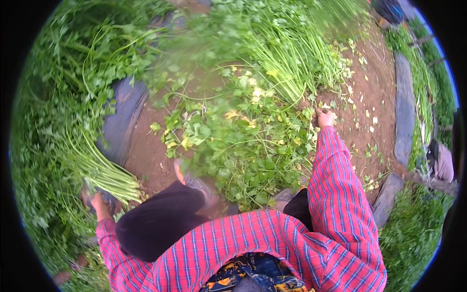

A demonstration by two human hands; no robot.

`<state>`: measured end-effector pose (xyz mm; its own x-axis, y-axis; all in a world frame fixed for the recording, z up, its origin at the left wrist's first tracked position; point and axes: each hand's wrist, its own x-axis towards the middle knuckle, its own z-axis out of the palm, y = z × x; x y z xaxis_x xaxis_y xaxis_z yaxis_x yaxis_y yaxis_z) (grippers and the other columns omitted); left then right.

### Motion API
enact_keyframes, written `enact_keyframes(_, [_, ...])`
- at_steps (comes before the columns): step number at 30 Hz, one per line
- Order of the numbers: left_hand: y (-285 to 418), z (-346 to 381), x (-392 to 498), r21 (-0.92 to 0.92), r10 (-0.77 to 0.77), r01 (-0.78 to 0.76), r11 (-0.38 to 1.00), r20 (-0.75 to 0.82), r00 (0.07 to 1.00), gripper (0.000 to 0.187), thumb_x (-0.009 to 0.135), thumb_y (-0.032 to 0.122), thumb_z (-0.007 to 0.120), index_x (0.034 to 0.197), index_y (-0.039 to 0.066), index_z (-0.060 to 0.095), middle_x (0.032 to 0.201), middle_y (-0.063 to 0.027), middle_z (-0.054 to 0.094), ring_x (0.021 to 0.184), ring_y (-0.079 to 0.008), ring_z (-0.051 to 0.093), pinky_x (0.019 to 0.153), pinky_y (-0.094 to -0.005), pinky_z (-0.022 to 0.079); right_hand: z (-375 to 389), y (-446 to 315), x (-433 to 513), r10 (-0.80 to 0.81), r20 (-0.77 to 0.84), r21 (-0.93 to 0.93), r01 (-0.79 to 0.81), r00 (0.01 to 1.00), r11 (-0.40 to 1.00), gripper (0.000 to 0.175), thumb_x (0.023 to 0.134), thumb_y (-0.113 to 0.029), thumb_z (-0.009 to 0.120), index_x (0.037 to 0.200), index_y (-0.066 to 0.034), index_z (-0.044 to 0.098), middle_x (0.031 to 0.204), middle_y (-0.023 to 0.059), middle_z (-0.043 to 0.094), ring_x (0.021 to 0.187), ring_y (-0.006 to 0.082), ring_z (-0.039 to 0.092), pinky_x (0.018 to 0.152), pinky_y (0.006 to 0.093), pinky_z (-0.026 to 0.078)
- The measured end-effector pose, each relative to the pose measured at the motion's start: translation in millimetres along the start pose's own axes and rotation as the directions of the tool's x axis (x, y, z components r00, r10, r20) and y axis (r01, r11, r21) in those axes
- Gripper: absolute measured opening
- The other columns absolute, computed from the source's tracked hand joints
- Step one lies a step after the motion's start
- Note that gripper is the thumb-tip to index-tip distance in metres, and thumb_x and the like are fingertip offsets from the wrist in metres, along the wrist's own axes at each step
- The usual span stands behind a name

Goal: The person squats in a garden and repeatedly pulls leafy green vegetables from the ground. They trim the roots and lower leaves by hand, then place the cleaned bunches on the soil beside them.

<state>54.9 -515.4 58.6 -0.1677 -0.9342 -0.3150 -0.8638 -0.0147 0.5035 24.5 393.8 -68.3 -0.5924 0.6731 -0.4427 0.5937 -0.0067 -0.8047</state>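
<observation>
At lower left my left hand (pixel 99 205) is beside the cut end of a bundle of thin celery-like stalks (pixel 113 179). Its fingers are partly hidden, so whether it grips anything cannot be told. My right hand (pixel 324 117) is stretched forward with curled fingers, close to the root ends of a large pile of long green stalks (pixel 288 73). What lies inside those fingers is too small to make out. Between my hands, loose leafy trimmings (pixel 240 146), some of them yellow, cover the ground in front of my feet.
Dark plastic sheeting (pixel 124 113) lies at left, and another strip (pixel 404 106) runs along the right. Brown soil (pixel 368 80) strewn with pale leaf scraps lies to the right. Dense leafy plants (pixel 43 127) stand on the left. My shoe (pixel 195 184) is beside the trimmings.
</observation>
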Motion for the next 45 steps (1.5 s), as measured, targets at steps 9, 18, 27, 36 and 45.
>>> enact_keyframes(9, [224, 69, -174, -0.117, 0.626, -0.689, 0.715, 0.546, 0.557, 0.035, 0.081, 0.017, 0.059, 0.113, 0.002, 0.055, 0.085, -0.0040, 0.060, 0.069, -0.0107, 0.056, 0.054, -0.0265, 0.044, 71, -49, 1, -0.192, 0.118, -0.732, 0.216, 0.974, 0.647, 0.055, 0.075, -0.032, 0.066, 0.118, -0.0022, 0.051, 0.109, 0.0194, 0.059, 0.102, 0.0330, 0.057, 0.089, 0.0408, 0.043])
enact_keyframes(18, [96, 365, -498, -0.360, 0.615, -0.930, 0.078, 0.751, -0.239, 0.076, 0.075, 0.036, 0.066, 0.137, 0.009, 0.031, 0.139, -0.0233, 0.029, 0.129, -0.0354, 0.030, 0.105, -0.0420, 0.028, 81, -52, -11, -0.206, 0.347, -0.514, 0.370, 0.915, 0.774, 0.038, 0.069, -0.019, 0.076, 0.090, 0.0019, 0.052, 0.074, 0.0121, 0.060, 0.054, 0.0150, 0.056, 0.052, 0.0279, 0.047])
enact_keyframes(27, [-61, 243, -469, -0.318, 0.047, -0.837, -0.446, 0.925, -0.376, 0.041, 0.076, 0.018, 0.056, 0.115, 0.004, 0.053, 0.120, -0.0152, 0.047, 0.114, -0.0311, 0.043, 0.092, -0.0535, 0.035, 62, -128, -51, -0.087, 0.609, 0.217, -0.060, 0.788, 0.974, 0.025, 0.075, -0.006, 0.064, 0.091, -0.0004, 0.047, 0.077, 0.0086, 0.060, 0.063, 0.0155, 0.062, 0.051, 0.0256, 0.050])
enact_keyframes(36, [14, 226, -466, -0.178, 0.589, -0.873, 0.454, 0.795, 0.145, 0.018, 0.077, 0.018, 0.052, 0.079, 0.004, 0.064, 0.076, -0.0207, 0.061, 0.069, -0.0360, 0.061, 0.065, -0.0435, 0.050, 87, -112, -164, -0.261, 0.548, 0.170, 0.200, 0.794, 0.965, 0.032, 0.070, -0.013, 0.067, 0.093, 0.0003, 0.049, 0.081, 0.0094, 0.059, 0.067, 0.0156, 0.059, 0.056, 0.0274, 0.048])
enact_keyframes(45, [32, 226, -475, 0.009, 0.028, 0.283, 0.959, 0.992, -0.125, 0.035, 0.084, 0.031, 0.061, 0.102, 0.002, 0.051, 0.083, -0.0115, 0.063, 0.074, -0.0235, 0.062, 0.065, -0.0369, 0.052, 111, -66, -263, -0.511, 0.470, -0.145, 0.634, 0.720, 0.760, 0.024, 0.073, -0.005, 0.067, 0.089, -0.0004, 0.050, 0.081, 0.0084, 0.057, 0.069, 0.0155, 0.055, 0.061, 0.0277, 0.048])
